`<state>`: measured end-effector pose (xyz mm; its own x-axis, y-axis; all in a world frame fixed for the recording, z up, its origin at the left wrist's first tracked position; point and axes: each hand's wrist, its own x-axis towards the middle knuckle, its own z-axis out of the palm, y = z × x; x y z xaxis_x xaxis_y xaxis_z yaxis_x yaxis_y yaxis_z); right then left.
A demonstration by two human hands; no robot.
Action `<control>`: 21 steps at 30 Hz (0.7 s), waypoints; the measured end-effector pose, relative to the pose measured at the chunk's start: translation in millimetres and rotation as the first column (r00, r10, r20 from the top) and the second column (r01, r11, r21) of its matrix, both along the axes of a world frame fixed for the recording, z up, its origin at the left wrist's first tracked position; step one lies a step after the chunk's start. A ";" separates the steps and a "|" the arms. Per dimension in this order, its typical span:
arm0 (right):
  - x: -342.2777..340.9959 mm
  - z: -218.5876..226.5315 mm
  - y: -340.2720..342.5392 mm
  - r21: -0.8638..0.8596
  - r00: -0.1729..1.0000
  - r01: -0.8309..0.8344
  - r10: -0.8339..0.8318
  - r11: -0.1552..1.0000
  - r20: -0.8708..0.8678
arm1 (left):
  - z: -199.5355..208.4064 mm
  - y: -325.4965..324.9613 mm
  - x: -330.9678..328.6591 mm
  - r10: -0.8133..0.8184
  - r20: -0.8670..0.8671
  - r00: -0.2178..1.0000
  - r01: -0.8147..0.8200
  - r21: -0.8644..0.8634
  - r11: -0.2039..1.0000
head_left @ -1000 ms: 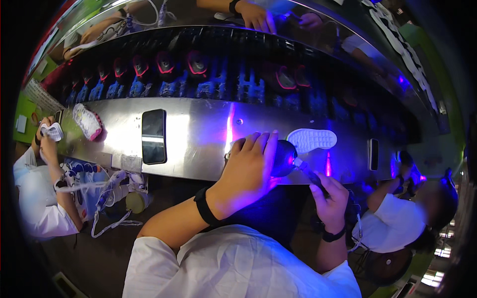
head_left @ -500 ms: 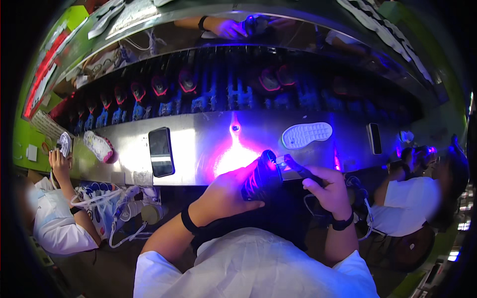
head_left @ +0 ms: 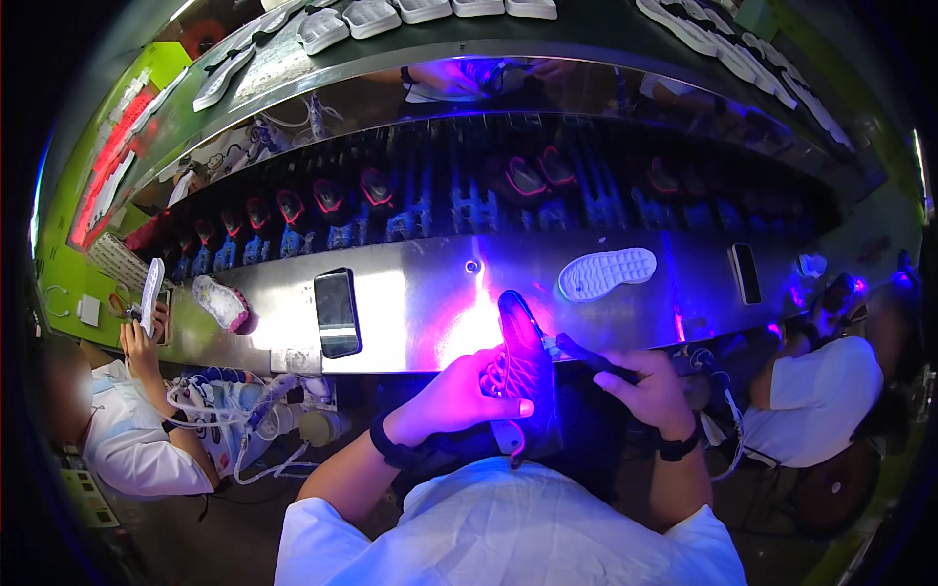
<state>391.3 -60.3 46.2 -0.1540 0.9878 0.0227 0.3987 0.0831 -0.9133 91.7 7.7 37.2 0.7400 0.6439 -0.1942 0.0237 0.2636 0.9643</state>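
Observation:
My left hand (head_left: 445,402) is closed round a dark shoe upper (head_left: 526,366) with pinkish laces, its toe pointing away from me and its side turned toward the right. Purple light falls over the shoe and this hand. In my right hand (head_left: 650,393) I grip a dark-handled brush (head_left: 589,355), whose pale tip meets the right edge of the shoe near the toe. A white shoe sole (head_left: 608,273) lies on the metal bench beyond the brush, apart from both hands.
A phone (head_left: 338,313) lies on the metal bench (head_left: 410,269) at left, a second phone (head_left: 745,272) at right. Dark shoes (head_left: 329,195) stand along the rack behind. White soles (head_left: 371,18) line the upper shelf. One co-worker (head_left: 147,430) sits left, another (head_left: 816,400) right.
The shoe has turned in my left hand: more of its length and laced side now shows, toe pointing away. The brush stays at its edge. My view has shifted slightly.

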 end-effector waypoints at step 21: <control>-2.5 -16.2 -7.1 -0.348 0.988 -0.114 0.068 0.931 -0.141 | -17.2 18.7 -22.9 0.277 0.009 0.961 -0.267 -0.236 0.934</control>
<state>388.7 -67.5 30.0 -0.2619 0.9170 -0.3009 0.2858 -0.2241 -0.9317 68.8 26.4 20.0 0.5537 0.7628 -0.3341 -0.1185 0.4693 0.8750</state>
